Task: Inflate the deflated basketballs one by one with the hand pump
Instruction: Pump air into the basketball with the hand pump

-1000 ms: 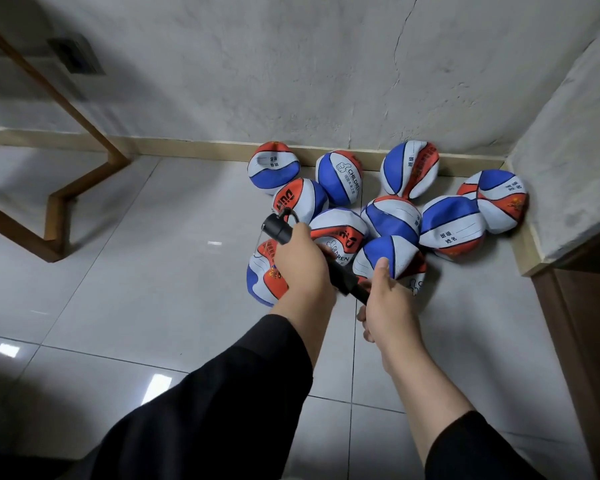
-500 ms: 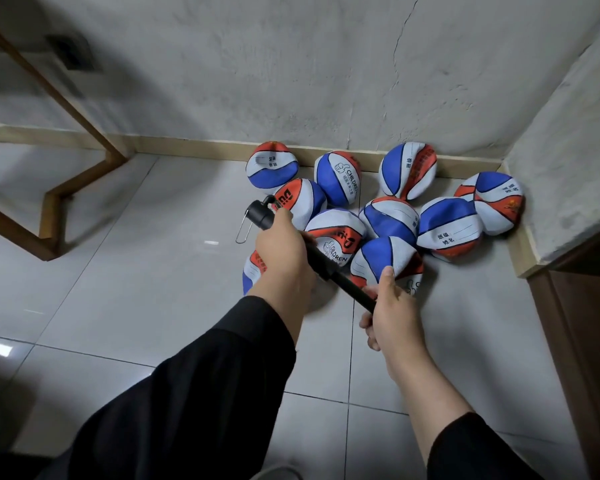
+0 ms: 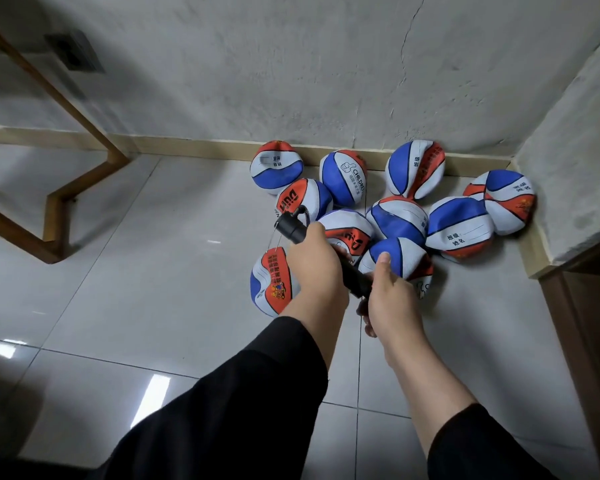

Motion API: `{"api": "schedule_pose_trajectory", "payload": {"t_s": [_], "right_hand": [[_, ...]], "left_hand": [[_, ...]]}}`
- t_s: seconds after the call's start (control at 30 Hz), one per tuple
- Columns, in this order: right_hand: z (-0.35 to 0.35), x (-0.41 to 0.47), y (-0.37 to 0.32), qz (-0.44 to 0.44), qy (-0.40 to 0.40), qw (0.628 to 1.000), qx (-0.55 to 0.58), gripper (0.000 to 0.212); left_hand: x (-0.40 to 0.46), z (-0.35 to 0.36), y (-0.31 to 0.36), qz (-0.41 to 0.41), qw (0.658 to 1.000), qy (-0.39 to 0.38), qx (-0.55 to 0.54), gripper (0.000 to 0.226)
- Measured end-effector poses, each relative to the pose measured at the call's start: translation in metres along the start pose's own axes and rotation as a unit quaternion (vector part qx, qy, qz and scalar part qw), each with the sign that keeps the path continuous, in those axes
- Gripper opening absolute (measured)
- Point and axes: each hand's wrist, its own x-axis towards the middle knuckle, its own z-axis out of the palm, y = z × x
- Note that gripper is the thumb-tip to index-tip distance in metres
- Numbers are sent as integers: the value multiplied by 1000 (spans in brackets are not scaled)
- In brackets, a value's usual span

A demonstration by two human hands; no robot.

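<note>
Several deflated blue, white and orange basketballs point(image 3: 399, 216) lie heaped on the tiled floor in the corner of the room. I hold a black hand pump point(image 3: 293, 228) slantwise above them. My left hand point(image 3: 317, 271) is wrapped round the pump's barrel, whose black end cap pokes out at the upper left. My right hand point(image 3: 390, 299) grips the pump's lower end, which it hides, and the two hands sit close together. One ball point(image 3: 271, 285) lies apart at the left, just under my left hand. A thin hose dangles from the end cap.
A rough grey wall point(image 3: 291, 64) with a beige skirting board point(image 3: 194, 148) backs the pile. A wooden frame point(image 3: 54, 202) stands on the floor at the left. A wall corner and a brown wooden panel point(image 3: 589, 323) close off the right side.
The pump stretched out half a second ago, with my left hand pushing up and left. Now the hands have come back together and the pump is short again.
</note>
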Motion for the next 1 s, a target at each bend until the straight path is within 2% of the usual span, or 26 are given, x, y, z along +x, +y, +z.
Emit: {"api": "schedule_pose_trajectory", "payload": {"t_s": [0.07,0.2,0.3,0.47,0.6,0.7,0.87,1.0], "right_hand": [[2,5,-9,-20,-11,1000,-2,89],[-7,8,-18,-1,-7,1000,26,64],[-11,6,-11,33,5,998,46,60],[-5,-1,-10,58,45,996,54,59],[8,-3,-5,46,66,996,43,62],[12,-2,-5,44,66,997,24,65],[12,2,-14,47,53,996,55,67],[3,6,-13,64,63,994,69,65]], "left_hand": [[4,0,13,-7,1000,-7,-17,22],[17,-4,39,0,1000,1,-29,19],[28,-11,48,19,999,-11,-29,19],[20,-5,37,-4,999,-33,4,24],[10,1,19,-12,998,-53,11,25],[5,4,11,2,998,-56,23,23],[14,2,19,-28,997,-65,5,32],[32,-1,33,-9,999,-45,5,20]]}}
